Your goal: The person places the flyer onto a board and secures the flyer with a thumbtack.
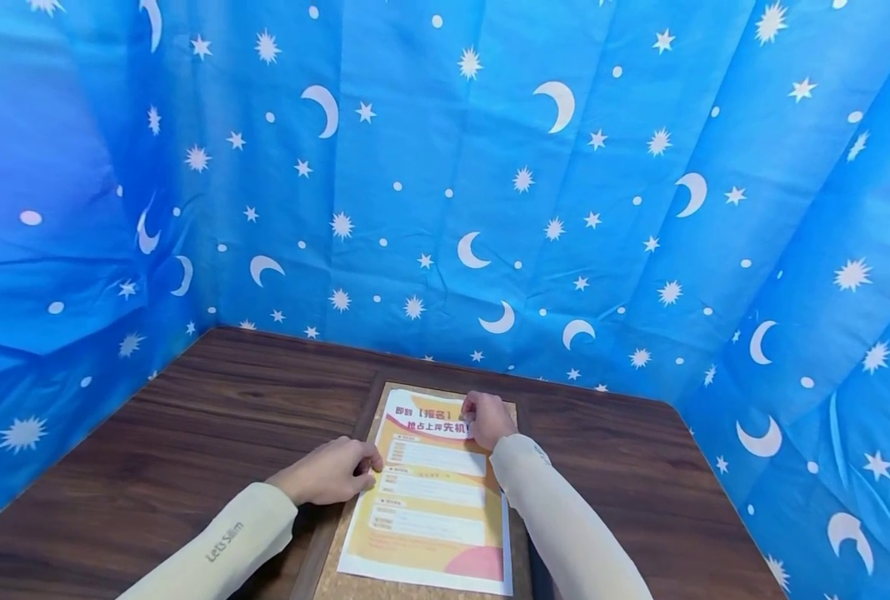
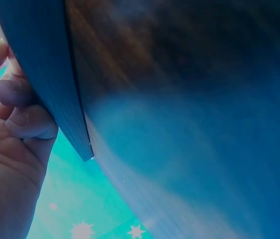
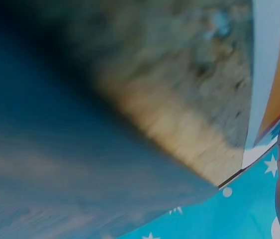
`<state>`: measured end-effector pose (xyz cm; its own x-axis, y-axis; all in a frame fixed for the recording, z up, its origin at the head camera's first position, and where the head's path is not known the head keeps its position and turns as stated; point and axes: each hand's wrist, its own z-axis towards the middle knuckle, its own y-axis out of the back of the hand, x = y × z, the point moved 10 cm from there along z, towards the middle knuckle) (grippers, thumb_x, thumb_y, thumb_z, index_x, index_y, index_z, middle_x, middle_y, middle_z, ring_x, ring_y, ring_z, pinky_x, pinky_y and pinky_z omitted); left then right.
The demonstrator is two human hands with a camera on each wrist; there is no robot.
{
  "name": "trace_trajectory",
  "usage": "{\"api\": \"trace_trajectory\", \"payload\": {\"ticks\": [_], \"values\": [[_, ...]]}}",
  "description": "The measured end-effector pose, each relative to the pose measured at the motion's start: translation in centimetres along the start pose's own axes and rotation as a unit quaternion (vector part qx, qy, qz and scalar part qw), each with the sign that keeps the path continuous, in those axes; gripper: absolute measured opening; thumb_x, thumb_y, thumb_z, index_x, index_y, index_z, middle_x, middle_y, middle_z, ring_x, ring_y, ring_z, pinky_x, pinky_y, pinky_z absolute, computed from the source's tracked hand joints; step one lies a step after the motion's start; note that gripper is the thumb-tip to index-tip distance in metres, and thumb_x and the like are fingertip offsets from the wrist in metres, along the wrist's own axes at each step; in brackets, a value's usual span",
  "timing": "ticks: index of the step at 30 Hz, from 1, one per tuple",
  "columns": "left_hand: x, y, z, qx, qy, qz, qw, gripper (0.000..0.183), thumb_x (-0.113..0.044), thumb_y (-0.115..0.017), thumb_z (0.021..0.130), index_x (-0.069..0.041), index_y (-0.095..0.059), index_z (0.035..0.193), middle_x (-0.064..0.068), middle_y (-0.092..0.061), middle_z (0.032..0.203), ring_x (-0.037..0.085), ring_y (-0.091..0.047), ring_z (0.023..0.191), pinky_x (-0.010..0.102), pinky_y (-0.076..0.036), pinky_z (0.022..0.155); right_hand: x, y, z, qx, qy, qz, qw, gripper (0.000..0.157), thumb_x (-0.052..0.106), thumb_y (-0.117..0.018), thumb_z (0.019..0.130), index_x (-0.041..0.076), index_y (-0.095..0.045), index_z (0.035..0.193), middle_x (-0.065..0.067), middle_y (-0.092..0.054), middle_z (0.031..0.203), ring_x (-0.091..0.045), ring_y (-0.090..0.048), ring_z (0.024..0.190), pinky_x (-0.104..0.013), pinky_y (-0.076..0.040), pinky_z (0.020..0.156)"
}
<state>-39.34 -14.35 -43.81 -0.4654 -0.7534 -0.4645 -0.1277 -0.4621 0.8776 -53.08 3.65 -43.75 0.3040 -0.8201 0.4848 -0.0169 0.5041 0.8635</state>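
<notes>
Plainly see a printed sheet lying on a cork board with a dark frame, at the near middle of the tabletop. Looks tall and narrow, yellow-orange with a white border. Carries 2 lines of dark red Chinese characters at the far end, then 3 pale boxes in a column, then a pink curve in the near right corner. Shows smaller print too blurred to read. Find the left hand at the left edge, fingers curled; cannot tell its grip, grasping or loose. Find the right hand over the far right part, fingers bent toward the paper, covering some heading; cannot tell that grip either, pinching or just touching. Leaves cork showing along the near and right edges. Meets the tabletop's far edge just beyond the frame, with a blue curtain behind. Gives broad room across dark wood to the left, less to the right, past the right sleeve.
</notes>
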Motion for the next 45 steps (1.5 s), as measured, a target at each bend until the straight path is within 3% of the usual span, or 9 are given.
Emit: {"api": "trace_trajectory", "payload": {"ticks": [5, 12, 22, 38, 45], "values": [[0.0, -0.2, 0.1, -0.001, 0.003, 0.010, 0.9999, 0.013, -0.014, -0.065, 0.086, -0.013, -0.065, 0.099, -0.012, -0.049, 0.067, 0.005, -0.044, 0.055, 0.027, -0.039, 0.056, 0.3, -0.5, 0.6, -0.009, 0.009, 0.016, 1.000, 0.022, -0.004, -0.066, 0.084, 0.016, -0.059, 0.081, -0.002, -0.058, 0.081, -0.018, -0.053, 0.079, -0.035, -0.045, 0.076], [0.2, -0.1, 0.2, -0.004, 0.005, 0.015, 0.9999, 0.012, -0.013, -0.063, 0.086, -0.014, -0.065, 0.097, -0.012, -0.049, 0.067, 0.005, -0.044, 0.056, 0.027, -0.039, 0.055, -0.5, -0.9, 1.2, -0.022, -0.042, 0.045, 0.998, 0.021, 0.000, -0.067, 0.085, 0.019, -0.060, 0.082, 0.003, -0.056, 0.080, -0.019, -0.053, 0.081, -0.040, -0.047, 0.085], [0.1, -0.4, 0.0, 0.021, 0.007, -0.024, 0.9995, 0.014, -0.012, -0.062, 0.087, -0.012, -0.064, 0.100, -0.009, -0.050, 0.067, 0.005, -0.044, 0.055, 0.026, -0.040, 0.056, -1.3, -1.1, 2.5, -0.006, -0.093, 0.102, 0.990, 0.012, 0.011, -0.065, 0.090, 0.014, -0.063, 0.079, -0.002, -0.058, 0.079, -0.021, -0.054, 0.077, -0.041, -0.047, 0.077], [-0.4, -0.2, -0.2, 0.038, 0.010, -0.041, 0.9984, 0.017, -0.009, -0.061, 0.086, -0.009, -0.063, 0.103, -0.008, -0.049, 0.066, 0.004, -0.043, 0.054, 0.025, -0.041, 0.058, -2.5, -1.5, 4.8, 0.118, -0.162, 0.153, 0.968, 0.010, 0.008, -0.064, 0.089, 0.005, -0.067, 0.080, -0.008, -0.062, 0.074, -0.021, -0.054, 0.065, -0.028, -0.044, 0.054], [-0.2, -0.4, -0.1, 0.044, 0.015, -0.041, 0.9981, 0.016, -0.010, -0.062, 0.087, -0.009, -0.062, 0.103, -0.009, -0.049, 0.065, 0.004, -0.043, 0.054, 0.025, -0.042, 0.060, -2.3, -1.4, 4.7, 0.145, -0.171, 0.151, 0.963, 0.010, 0.009, -0.063, 0.090, 0.005, -0.068, 0.082, -0.009, -0.062, 0.075, -0.021, -0.053, 0.064, -0.028, -0.044, 0.054]]}}
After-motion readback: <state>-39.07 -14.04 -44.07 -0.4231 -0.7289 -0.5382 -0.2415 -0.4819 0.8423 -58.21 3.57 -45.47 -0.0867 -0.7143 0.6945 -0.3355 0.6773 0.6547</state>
